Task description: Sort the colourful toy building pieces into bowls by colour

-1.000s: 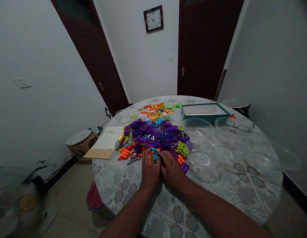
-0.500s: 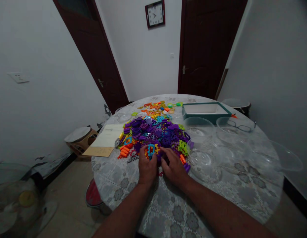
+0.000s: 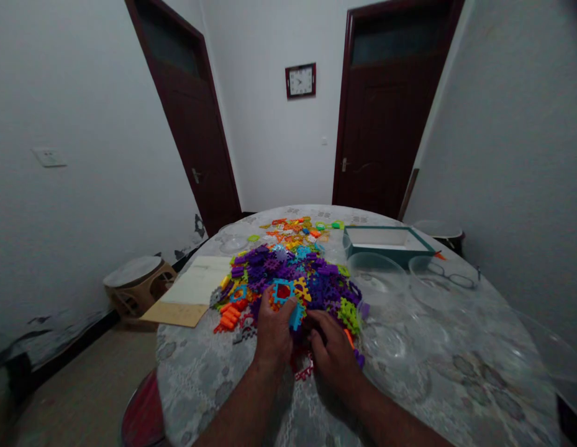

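A heap of plastic interlocking pieces (image 3: pixel 292 270), mostly purple with orange, blue, yellow and green ones, lies on a round table with a grey flowered cloth (image 3: pixel 213 366). My left hand (image 3: pixel 273 329) is closed on a joined cluster of blue, red and yellow pieces (image 3: pixel 288 293) at the heap's near edge. My right hand (image 3: pixel 332 354) rests just right of it, fingers curled into the pieces at the heap's edge; what they hold is hidden. A red piece (image 3: pixel 303 371) lies on the cloth between my wrists.
Clear plastic bowls (image 3: pixel 376 267) stand right of the heap, one with eyeglasses (image 3: pixel 449 276). A teal box (image 3: pixel 384 239) sits behind them. A cardboard sheet (image 3: pixel 190 288) lies at the left edge. A stool (image 3: pixel 134 279) stands on the floor left; two dark doors behind.
The camera tilted up, so the table sits lower in view. My left hand has lifted the joined cluster a little; my right hand drew back towards me.
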The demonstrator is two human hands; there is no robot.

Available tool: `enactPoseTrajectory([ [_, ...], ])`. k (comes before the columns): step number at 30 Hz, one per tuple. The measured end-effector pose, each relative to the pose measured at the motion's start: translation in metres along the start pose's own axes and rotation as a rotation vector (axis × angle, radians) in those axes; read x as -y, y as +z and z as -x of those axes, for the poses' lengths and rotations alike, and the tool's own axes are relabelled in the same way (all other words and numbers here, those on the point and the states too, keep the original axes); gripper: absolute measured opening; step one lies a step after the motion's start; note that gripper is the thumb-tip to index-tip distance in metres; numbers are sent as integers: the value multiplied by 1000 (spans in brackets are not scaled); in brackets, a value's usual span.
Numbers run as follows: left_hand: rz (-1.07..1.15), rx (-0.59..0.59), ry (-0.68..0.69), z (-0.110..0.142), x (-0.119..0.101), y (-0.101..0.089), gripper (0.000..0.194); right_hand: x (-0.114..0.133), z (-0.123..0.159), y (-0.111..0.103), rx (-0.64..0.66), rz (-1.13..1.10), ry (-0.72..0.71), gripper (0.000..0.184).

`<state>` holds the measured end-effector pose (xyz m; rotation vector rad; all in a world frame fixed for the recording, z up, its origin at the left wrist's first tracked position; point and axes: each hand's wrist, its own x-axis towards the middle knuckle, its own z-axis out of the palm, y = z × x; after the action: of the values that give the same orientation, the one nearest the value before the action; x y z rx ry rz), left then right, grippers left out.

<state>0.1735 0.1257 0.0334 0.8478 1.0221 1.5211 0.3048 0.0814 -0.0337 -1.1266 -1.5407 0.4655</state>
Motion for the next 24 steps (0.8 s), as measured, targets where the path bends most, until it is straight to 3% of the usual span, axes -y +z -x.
enactPoseTrajectory([
  [3,229,97,-117,-13,0,22,68,-10,1,1,-77,37,69,47],
  [6,382,165,-241,-25,6,31,68,-19,0,1,-166,51,109,47],
  [10,463,209,-342,-36,17,24,57,-28,-3,3,-229,63,98,46],
  [15,488,215,-367,-36,24,15,48,-29,-5,6,-226,51,76,47],
  [24,542,218,-361,-33,17,15,55,-15,-2,4,-218,83,55,47],
])
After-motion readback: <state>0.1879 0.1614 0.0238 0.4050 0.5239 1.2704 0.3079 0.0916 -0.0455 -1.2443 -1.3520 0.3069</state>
